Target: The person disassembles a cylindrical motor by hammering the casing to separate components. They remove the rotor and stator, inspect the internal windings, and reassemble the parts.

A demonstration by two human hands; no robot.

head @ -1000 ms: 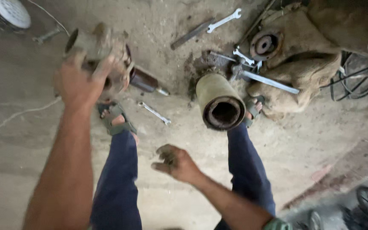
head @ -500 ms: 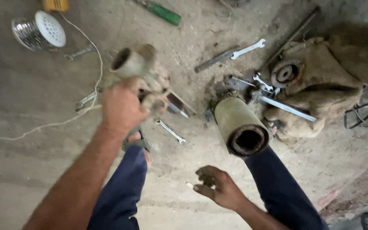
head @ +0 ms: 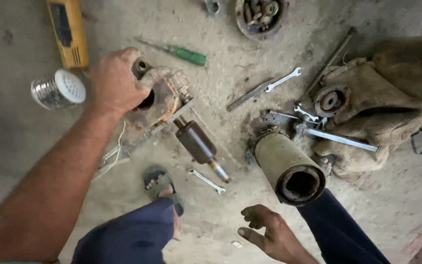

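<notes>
Head view, looking down: the left hand (head: pixel 116 80) is clenched around a rusty motor end housing (head: pixel 164 95), lifted above the concrete floor (head: pixel 15 146). The right hand (head: pixel 269 234) hangs loose and empty, fingers half curled, by the knee. Nearest it, the rusty steel cylinder (head: pixel 289 166) runs diagonally, open mouth toward that hand. Between the two lies a dark armature (head: pixel 199 144), beside a small spanner (head: pixel 206 180).

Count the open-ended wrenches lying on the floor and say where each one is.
3. One wrench lies above the cylinder, one small wrench beside the sandalled foot, one by the burlap sack. More may be hidden among the clutter there.
</notes>
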